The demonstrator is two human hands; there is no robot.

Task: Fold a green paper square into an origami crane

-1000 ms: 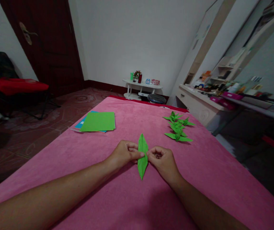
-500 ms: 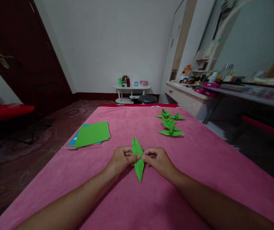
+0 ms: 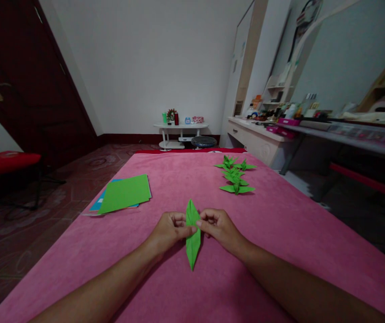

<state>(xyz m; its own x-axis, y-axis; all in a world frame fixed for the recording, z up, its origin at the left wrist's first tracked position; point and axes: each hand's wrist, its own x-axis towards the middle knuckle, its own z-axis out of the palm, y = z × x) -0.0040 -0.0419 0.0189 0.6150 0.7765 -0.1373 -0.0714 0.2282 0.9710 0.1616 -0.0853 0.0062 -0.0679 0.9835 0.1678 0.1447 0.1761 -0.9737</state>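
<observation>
A folded piece of green origami paper [image 3: 193,246], long and pointed at both ends, stands lengthwise between my hands over the pink cloth. My left hand [image 3: 174,229] pinches its left edge, with the thumb lying across the front face. At the right edge, my right hand [image 3: 214,224] grips it between thumb and fingers, the thumb a little higher than the left one. The fingers behind the paper are partly hidden.
Several folded green paper cranes [image 3: 236,187] stand grouped at the back right of the pink-covered table [image 3: 165,179]. A stack of coloured sheets, green on top [image 3: 125,194], lies at the left. Beyond are a small white stand [image 3: 180,125] and a cluttered dresser [image 3: 256,134].
The folded paper has turned slightly, its lower tip swinging left so it stands more upright. My right thumb sits slightly higher relative to the left. The whole view has shifted slightly.
</observation>
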